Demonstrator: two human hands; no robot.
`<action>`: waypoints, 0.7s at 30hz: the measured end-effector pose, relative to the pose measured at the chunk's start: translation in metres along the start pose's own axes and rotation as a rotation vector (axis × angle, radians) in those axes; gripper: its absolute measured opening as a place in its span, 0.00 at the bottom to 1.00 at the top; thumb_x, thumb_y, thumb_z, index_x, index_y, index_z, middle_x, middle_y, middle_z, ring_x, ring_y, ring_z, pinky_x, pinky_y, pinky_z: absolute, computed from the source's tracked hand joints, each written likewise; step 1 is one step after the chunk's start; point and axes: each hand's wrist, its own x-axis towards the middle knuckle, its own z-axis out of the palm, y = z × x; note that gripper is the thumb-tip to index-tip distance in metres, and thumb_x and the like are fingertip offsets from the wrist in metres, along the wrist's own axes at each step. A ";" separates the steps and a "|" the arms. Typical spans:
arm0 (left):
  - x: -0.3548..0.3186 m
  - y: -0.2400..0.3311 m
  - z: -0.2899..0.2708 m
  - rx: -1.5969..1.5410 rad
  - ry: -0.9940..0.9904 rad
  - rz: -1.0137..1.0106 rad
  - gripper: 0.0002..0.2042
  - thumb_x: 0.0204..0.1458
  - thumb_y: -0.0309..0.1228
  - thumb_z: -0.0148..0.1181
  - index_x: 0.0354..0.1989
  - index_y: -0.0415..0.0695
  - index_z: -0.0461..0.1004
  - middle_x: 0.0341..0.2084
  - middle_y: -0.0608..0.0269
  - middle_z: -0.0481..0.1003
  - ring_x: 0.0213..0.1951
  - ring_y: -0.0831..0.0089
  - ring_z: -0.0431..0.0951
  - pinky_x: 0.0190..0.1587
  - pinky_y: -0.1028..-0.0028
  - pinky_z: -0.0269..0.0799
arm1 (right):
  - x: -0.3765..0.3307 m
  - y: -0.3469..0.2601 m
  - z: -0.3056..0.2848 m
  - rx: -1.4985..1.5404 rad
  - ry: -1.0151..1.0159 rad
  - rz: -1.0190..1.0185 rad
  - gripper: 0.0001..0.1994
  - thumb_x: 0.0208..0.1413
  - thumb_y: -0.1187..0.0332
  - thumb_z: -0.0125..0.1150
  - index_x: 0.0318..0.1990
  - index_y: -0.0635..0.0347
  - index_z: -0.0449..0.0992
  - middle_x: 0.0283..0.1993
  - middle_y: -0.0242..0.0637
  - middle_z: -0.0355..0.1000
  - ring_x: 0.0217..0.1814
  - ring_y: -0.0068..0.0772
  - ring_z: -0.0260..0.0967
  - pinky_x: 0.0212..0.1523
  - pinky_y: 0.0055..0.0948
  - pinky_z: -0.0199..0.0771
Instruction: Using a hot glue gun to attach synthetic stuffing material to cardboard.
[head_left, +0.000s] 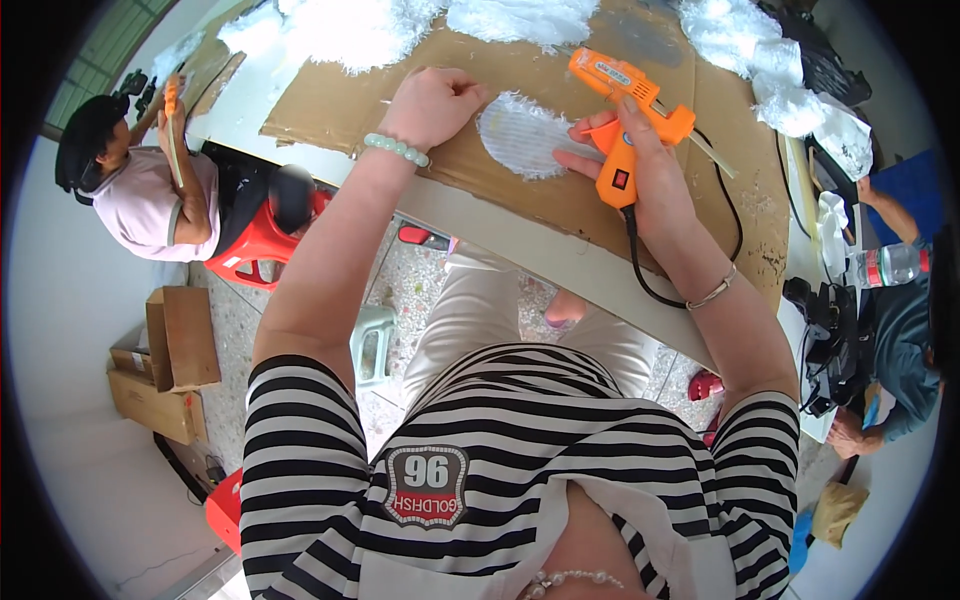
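On the cardboard sheet (560,215), at twelve o'clock from the person's chest, a white fluffy oval piece (525,135) is lying flat. The right hand (640,170) is gripping an orange glue gun (622,110), fingertips touching the oval's three o'clock rim; gluing seems underway. The left hand (432,105) is resting curled, knuckles down, at the oval's nine o'clock. Next, the nozzle likely needs steady tracking along the fluff. Bare cardboard is lying toward six o'clock, the table edge (500,225) just beyond; white stuffing (350,30) is crowding twelve o'clock.
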 end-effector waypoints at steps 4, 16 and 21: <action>0.007 0.004 -0.004 -0.021 -0.186 -0.094 0.15 0.50 0.40 0.65 0.37 0.41 0.84 0.29 0.54 0.82 0.35 0.61 0.82 0.41 0.66 0.77 | 0.001 0.002 -0.002 0.022 0.027 0.021 0.20 0.70 0.54 0.51 0.41 0.66 0.73 0.44 0.44 0.72 0.53 0.38 0.71 0.56 0.48 0.81; -0.014 0.016 -0.005 0.251 -0.049 0.569 0.06 0.53 0.27 0.61 0.36 0.42 0.82 0.26 0.51 0.79 0.29 0.53 0.77 0.38 0.63 0.75 | 0.005 0.009 -0.007 0.052 -0.003 0.017 0.20 0.66 0.52 0.57 0.50 0.63 0.73 0.42 0.39 0.75 0.43 0.31 0.76 0.46 0.33 0.83; -0.012 0.015 -0.010 0.010 -0.062 0.156 0.11 0.54 0.21 0.56 0.43 0.40 0.81 0.29 0.53 0.79 0.35 0.57 0.78 0.44 0.64 0.74 | 0.006 0.010 -0.008 0.051 -0.008 0.025 0.20 0.66 0.52 0.57 0.51 0.61 0.73 0.41 0.37 0.75 0.41 0.31 0.76 0.46 0.32 0.83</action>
